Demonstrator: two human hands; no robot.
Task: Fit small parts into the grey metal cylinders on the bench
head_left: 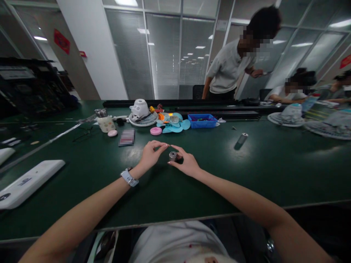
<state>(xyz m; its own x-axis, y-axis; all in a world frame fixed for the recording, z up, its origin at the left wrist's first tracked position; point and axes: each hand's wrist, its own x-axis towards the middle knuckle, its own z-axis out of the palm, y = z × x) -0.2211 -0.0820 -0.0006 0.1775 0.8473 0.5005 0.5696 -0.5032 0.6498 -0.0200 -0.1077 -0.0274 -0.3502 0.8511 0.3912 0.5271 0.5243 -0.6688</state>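
Dark green matting covers the table (246, 175), and right at its middle, close in front of the seated person, stands a small metal cylinder (173, 156), upright on its end. The right hand (186, 163) curls around it, thumb and forefinger pinching its sides, which seems to be what keeps so short and round a piece from rolling off. The left hand (150, 155), with a pale wristwatch (129, 177) on its wrist, hovers just beside, its fingertips pressed together in a pinch near the cylinder's top; whether some tiny part sits between them I cannot tell. Both forearms rest low over the table's near edge, steadying the fine work. A second grey cylinder (242, 138) lies on its side to the right, well apart. Farther back sit a white fan housing (140, 109) on its round grille, blue fan blades (175, 125), a pink disc (155, 130), a blue tray (203, 121) of small parts, and a cream jar with a metal lid (104, 120). A long white device (27, 182) lies to the left. Nothing stands between the hands and the cylinder. Beyond the table a person in a grey shirt (227, 69) bends forward, and others sit at the far right with more fan grilles.
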